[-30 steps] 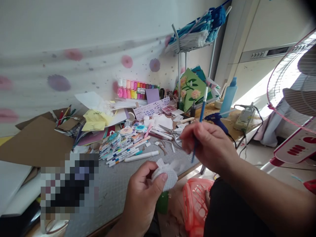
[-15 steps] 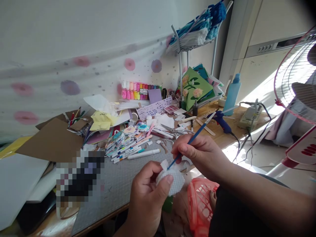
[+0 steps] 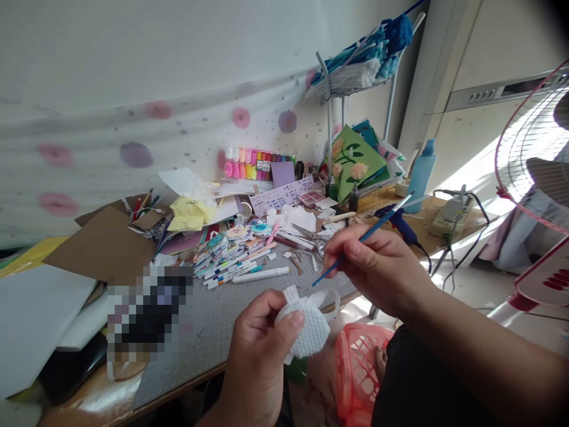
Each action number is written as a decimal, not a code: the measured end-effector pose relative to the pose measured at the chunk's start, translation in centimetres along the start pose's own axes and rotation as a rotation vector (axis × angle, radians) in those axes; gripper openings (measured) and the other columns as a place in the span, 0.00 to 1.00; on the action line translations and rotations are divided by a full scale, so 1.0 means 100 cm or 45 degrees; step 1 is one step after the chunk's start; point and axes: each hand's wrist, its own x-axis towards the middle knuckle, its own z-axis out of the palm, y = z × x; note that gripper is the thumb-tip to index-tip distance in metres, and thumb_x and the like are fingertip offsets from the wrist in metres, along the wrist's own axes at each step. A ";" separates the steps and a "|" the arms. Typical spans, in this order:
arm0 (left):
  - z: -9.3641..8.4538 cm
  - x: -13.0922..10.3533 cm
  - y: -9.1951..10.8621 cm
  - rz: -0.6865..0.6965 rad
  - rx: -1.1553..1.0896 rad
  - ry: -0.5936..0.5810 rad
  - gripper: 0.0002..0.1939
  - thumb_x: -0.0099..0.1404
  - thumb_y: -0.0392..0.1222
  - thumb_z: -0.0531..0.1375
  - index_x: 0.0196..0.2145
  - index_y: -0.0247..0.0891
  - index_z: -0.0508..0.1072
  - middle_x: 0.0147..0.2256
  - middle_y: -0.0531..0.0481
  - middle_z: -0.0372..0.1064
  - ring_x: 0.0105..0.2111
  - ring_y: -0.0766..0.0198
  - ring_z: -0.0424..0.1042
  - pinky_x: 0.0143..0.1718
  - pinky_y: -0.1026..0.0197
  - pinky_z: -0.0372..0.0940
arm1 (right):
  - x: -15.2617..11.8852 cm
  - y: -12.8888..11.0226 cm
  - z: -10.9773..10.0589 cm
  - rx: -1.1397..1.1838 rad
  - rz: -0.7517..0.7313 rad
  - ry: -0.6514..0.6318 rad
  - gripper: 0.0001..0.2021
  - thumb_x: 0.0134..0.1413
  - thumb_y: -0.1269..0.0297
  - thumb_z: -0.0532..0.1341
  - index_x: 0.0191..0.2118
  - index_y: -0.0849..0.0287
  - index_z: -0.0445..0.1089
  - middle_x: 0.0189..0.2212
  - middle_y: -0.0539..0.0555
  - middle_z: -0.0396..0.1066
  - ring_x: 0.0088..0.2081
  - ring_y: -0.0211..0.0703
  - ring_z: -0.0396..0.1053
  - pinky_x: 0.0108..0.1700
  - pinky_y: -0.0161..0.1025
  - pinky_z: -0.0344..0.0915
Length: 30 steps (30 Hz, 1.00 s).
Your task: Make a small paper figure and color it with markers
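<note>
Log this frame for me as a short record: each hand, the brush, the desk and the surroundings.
Left hand: pinches a white textured piece
Right hand: holds a blue paintbrush
Brush angle: bristles up, away from the piece; lower handle end near it, apparently not touching
On the desk: felt pens, scissors, blue glue gun, light-blue bottle
Far right: pink-rimmed fan
Below desk edge: coral basket
Unclear: pixelated patch at left
</note>
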 end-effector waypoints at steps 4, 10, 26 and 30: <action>0.001 0.001 -0.001 0.025 0.021 -0.019 0.08 0.55 0.42 0.68 0.28 0.37 0.72 0.24 0.56 0.65 0.23 0.71 0.58 0.26 0.67 0.57 | -0.002 0.002 0.008 -0.192 -0.017 -0.090 0.06 0.56 0.61 0.65 0.33 0.58 0.77 0.27 0.51 0.75 0.31 0.38 0.72 0.35 0.34 0.69; 0.000 0.000 -0.006 0.110 0.038 0.000 0.09 0.55 0.43 0.68 0.28 0.36 0.73 0.22 0.56 0.62 0.22 0.71 0.58 0.24 0.68 0.56 | -0.002 0.010 0.009 -0.288 0.004 -0.127 0.08 0.55 0.61 0.65 0.31 0.60 0.77 0.27 0.52 0.75 0.31 0.38 0.71 0.36 0.35 0.67; -0.010 0.016 -0.025 0.103 -0.443 0.284 0.09 0.54 0.39 0.69 0.30 0.36 0.73 0.33 0.50 0.76 0.34 0.66 0.73 0.35 0.66 0.66 | 0.001 0.029 -0.008 -0.555 0.397 0.095 0.14 0.49 0.54 0.67 0.37 0.59 0.73 0.25 0.48 0.65 0.26 0.36 0.60 0.28 0.34 0.57; -0.011 0.010 -0.018 0.099 -0.382 0.216 0.11 0.53 0.41 0.69 0.33 0.37 0.74 0.35 0.50 0.76 0.35 0.65 0.72 0.34 0.66 0.65 | -0.001 0.044 0.011 -0.501 0.610 -0.058 0.14 0.38 0.62 0.72 0.30 0.60 0.69 0.23 0.45 0.63 0.27 0.36 0.59 0.30 0.35 0.55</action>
